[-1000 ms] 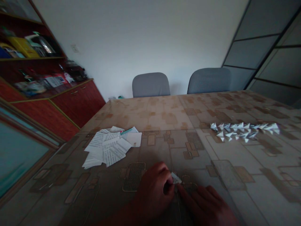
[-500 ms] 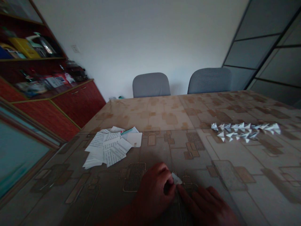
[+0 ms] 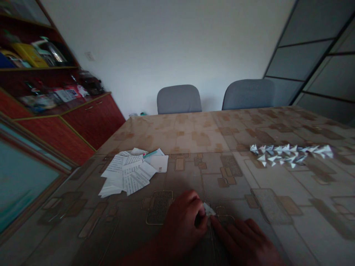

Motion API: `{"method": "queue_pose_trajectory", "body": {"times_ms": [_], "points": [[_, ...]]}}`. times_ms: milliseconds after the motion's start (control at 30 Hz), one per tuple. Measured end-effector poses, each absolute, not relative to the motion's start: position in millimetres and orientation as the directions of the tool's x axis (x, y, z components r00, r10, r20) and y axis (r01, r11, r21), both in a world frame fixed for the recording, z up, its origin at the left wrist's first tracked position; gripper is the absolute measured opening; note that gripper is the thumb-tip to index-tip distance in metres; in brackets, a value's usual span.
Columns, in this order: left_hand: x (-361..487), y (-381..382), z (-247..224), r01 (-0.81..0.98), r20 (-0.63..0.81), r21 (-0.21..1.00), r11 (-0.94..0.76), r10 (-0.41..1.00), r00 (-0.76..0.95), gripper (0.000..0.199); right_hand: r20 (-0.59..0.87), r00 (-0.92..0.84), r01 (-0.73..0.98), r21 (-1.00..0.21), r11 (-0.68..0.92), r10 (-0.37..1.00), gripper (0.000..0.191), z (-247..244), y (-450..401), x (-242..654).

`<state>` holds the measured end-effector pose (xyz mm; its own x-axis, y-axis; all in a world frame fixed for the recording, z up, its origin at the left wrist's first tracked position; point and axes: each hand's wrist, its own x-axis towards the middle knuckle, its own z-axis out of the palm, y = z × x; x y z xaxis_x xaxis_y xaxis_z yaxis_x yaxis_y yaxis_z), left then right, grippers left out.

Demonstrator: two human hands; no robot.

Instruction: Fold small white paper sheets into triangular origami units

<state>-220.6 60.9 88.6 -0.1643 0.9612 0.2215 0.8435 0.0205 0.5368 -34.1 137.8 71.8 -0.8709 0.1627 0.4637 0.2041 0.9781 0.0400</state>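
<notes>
A small piece of folded white paper [image 3: 209,209] lies at the near middle of the table, between my hands. My left hand [image 3: 185,223] is closed with its thumb and curled fingers pinching the paper's left side. From the right, my right hand [image 3: 246,240] rests low over the tabletop, fingers stretched out, its index fingertip touching the paper's lower edge. My hands cover part of the paper, so its full shape is hidden.
A fanned pile of printed paper slips [image 3: 135,171] lies on the patterned table [image 3: 191,127] at left. Folded paper pieces [image 3: 291,153] stand in two rows at right. Two grey chairs [image 3: 179,99] are beyond the far edge; a red cabinet [image 3: 94,120] stands at left.
Hardly anything differs. The whole view has shifted by a few pixels; both hands keep the same grip and touch on the folded paper.
</notes>
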Motion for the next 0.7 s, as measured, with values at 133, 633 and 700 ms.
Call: {"method": "queue_pose_trajectory", "body": {"times_ms": [133,633,700], "points": [[-221.1,61.6,88.0,0.843,0.221,0.537,0.012,0.963,-0.154,0.017,0.443,-0.882,0.201,0.04,0.979,0.163,0.037,72.1,138.0,-35.5],[-221.1,63.0,87.3,0.851,0.239,0.525,0.0,0.96,-0.147,0.019,0.443,-0.878,0.219,0.032,0.975,0.183,0.038,71.5,138.0,-35.6],[-221.0,63.2,87.0,0.852,0.235,0.524,0.0,0.961,-0.145,0.019,0.437,-0.88,0.218,0.023,0.976,0.187,0.038,70.6,138.4,-35.4]]}}
